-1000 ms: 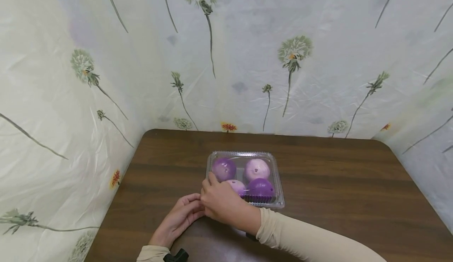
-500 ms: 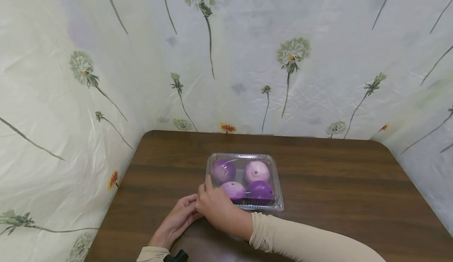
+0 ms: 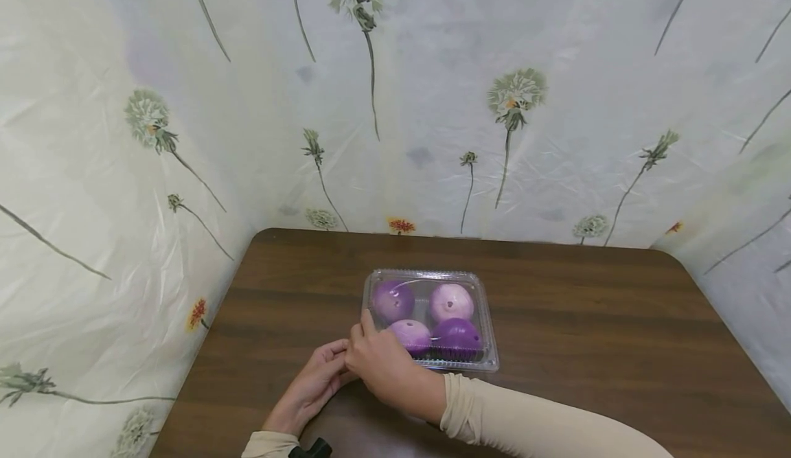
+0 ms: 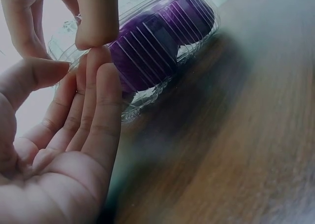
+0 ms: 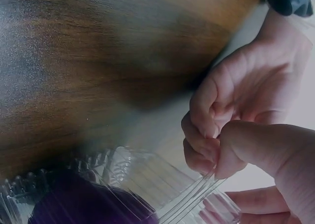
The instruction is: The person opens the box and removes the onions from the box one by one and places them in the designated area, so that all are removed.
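A clear plastic clamshell box (image 3: 490, 338) lies closed on the table, holding several round purple and pale pink things, such as a dark purple one (image 3: 457, 336), that look like peeled red onions. My left hand (image 3: 312, 382) pinches the rim at the box's near left corner between thumb and fingertips, palm turned up. Over the same corner, my right hand (image 3: 384, 369) pinches the edge, with its index finger reaching along the left side. In the right wrist view, the right thumb (image 5: 251, 145) sits against the ridged plastic edge, beside the left fingertips. The hands partly hide that corner.
Dark wood-grain table (image 3: 587, 321) surrounds the box on all sides. Behind and to the left stands a pale sheet (image 3: 426, 101) printed with dandelions. A black wrist strap piece (image 3: 312, 448) shows at the left cuff.
My right hand has slid slightly left and nearer along the corner, uncovering more of the near left pale onion-like thing. The left hand stays almost in place.
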Available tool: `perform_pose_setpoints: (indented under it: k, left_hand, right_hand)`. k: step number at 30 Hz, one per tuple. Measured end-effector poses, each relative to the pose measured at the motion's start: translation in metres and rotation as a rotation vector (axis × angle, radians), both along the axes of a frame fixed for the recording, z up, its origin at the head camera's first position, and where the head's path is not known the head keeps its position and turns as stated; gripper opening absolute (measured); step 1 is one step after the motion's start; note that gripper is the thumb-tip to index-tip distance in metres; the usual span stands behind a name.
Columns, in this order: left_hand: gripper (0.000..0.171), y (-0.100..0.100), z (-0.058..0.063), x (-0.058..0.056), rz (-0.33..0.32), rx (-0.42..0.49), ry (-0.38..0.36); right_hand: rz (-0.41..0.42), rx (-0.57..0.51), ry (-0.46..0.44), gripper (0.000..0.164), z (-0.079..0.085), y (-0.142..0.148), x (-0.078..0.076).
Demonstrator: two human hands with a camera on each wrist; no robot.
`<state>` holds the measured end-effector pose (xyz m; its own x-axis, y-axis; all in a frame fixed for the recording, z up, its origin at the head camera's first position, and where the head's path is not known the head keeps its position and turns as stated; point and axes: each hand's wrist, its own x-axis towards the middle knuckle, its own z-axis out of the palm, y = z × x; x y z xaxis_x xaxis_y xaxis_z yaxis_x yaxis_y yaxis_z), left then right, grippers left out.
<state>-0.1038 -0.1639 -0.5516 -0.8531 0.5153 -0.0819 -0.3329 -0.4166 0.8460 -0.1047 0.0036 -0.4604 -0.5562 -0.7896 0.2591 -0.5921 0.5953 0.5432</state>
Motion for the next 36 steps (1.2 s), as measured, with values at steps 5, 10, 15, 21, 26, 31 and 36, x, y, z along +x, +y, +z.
perform_pose_setpoints:
  k: [5,10,15,21,26,31,36]
  left_hand:
    - [0.018,0.001,0.000,0.000,0.007,-0.014,0.002]
    - [0.017,0.002,0.001,0.000,0.017,-0.040,-0.006]
    - [0.016,0.003,0.002,-0.001,0.018,-0.049,-0.007]
    - [0.017,0.003,0.004,0.000,0.011,-0.031,-0.009]
    - [0.018,0.003,0.004,0.000,0.011,-0.053,-0.018]
    - [0.016,0.002,0.007,0.001,0.021,-0.106,-0.069]
    - [0.004,0.003,0.011,0.002,0.015,-0.108,-0.111]
  right_hand:
    - [0.010,0.027,-0.055,0.030,0.004,0.003,-0.003]
    - [0.024,0.035,-0.121,0.039,0.009,0.006,-0.006]
    - [0.047,0.014,-0.114,0.033,0.010,0.007,-0.008]
    - [0.050,-0.001,-0.106,0.026,0.009,0.007,-0.008]
    - [0.073,-0.007,-0.127,0.027,0.018,0.005,-0.010]
    - [0.074,-0.084,-0.186,0.020,0.049,0.007,-0.021]
    - [0.094,-0.203,-0.301,0.014,0.064,0.021,-0.033]
